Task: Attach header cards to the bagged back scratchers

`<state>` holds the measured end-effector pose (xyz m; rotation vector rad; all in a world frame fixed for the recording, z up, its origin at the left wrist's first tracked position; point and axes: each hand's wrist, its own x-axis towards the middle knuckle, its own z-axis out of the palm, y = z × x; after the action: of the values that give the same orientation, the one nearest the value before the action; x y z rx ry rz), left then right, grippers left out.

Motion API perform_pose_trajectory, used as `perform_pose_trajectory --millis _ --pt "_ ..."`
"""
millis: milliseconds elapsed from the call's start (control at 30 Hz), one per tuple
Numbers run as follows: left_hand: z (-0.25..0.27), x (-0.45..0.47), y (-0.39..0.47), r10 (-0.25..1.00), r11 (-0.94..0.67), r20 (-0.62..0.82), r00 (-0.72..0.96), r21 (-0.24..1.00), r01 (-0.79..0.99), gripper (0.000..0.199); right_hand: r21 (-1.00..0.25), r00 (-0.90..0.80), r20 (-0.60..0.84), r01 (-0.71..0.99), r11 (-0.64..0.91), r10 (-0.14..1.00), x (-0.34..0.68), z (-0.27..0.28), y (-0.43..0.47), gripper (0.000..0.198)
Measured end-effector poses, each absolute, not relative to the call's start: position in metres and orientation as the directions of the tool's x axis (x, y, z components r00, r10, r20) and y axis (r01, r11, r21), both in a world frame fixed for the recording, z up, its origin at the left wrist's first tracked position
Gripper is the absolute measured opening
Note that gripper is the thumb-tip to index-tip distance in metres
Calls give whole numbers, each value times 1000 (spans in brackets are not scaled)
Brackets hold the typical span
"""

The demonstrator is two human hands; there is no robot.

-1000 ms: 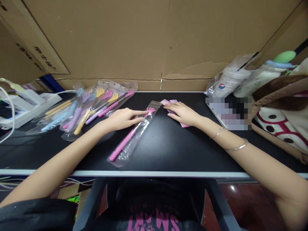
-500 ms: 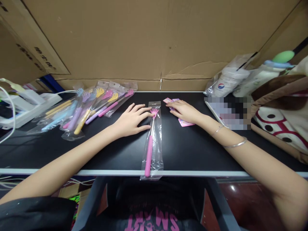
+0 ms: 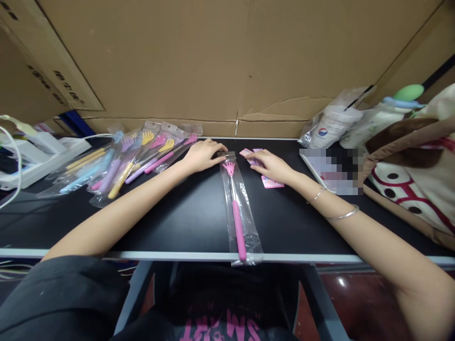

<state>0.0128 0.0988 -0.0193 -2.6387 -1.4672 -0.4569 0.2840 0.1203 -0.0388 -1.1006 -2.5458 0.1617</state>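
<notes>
Cardboard (image 3: 177,57) backs a desk (image 3: 188,218) where, lower center, a bagged pink scratcher (image 3: 238,222) slightly overhangs the edge and could fall if pulled; left hand (image 3: 202,155) at its top, grip unclear, right hand (image 3: 269,166) loosely spread over cards (image 3: 273,183).

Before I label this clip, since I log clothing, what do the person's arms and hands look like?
The left hand and right hand are ungloved. The left arm has a black sleeve higher up. The right arm wears a silver bangle and, nearer the wrist, a thin bracelet; no sleeve shows.
</notes>
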Motion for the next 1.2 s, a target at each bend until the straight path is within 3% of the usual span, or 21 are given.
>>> perform_pose_trajectory --millis 100,267,567,733,867,1033,1200 --pt "-23 10 116 849 -519 214 483 166 839 40 -261 -644 280 663 701 713 285 -39 122 34" --pt "-26 10 130 870 -492 158 468 206 846 38 -252 -620 333 667 701 710 281 -43 124 32" --pt "-41 18 142 879 -469 269 395 328 820 20 -214 -623 333 681 701 707 274 -39 124 27" --pt "-46 17 162 909 -413 191 369 520 748 24 -202 -631 344 674 711 695 266 -24 130 25" --pt "-56 14 176 891 -448 268 366 647 618 27 -169 -605 388 695 699 695 258 -19 142 26" --pt "-64 16 175 900 -435 309 308 682 588 27 -219 -581 310 726 651 752 258 -30 153 29" --pt "-64 17 171 888 -459 348 300 722 518 27 -249 -569 342 713 656 748 263 -40 153 32"
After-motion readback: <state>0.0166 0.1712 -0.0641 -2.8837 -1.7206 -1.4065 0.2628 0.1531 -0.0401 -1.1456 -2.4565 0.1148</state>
